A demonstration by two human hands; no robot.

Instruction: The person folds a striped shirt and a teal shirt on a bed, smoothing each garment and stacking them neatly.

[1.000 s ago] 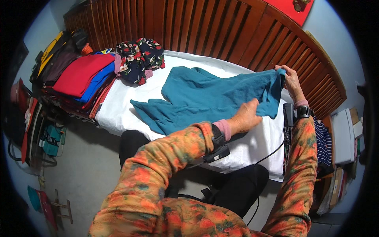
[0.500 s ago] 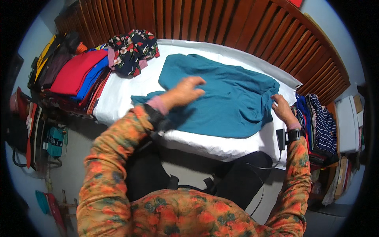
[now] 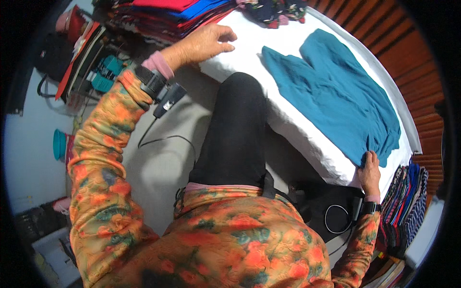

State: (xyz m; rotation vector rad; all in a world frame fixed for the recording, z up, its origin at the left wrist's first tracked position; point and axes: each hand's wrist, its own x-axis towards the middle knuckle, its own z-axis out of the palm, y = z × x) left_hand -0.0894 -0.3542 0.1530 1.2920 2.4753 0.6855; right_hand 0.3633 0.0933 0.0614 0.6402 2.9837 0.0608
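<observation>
A teal garment (image 3: pixel 336 96) lies spread on the white bed sheet (image 3: pixel 283 31), its two leg-like parts toward the far left, its surface lightly creased. My right hand (image 3: pixel 370 173) is at its near right end with the fingers closed on the gathered cloth. My left hand (image 3: pixel 204 44) hovers by the bed's left edge, away from the garment. Its thumb and fingers are apart and nothing is in them. A stack of folded clothes (image 3: pixel 180 19), red and blue on top, is just beyond this hand.
A dark floral cloth (image 3: pixel 276 12) lies bunched at the far end. Folded clothes (image 3: pixel 403 201) stand in a row beyond my right hand. A slatted wooden headboard (image 3: pixel 408 57) borders the bed. Cables (image 3: pixel 168 138) hang from devices on both wrists. A teal case (image 3: pixel 108 72) sits at left.
The view has turned left and my body with it. My left hand has moved away from above the garment toward the folded stack. My right hand stays at the garment's end, now gripping it.
</observation>
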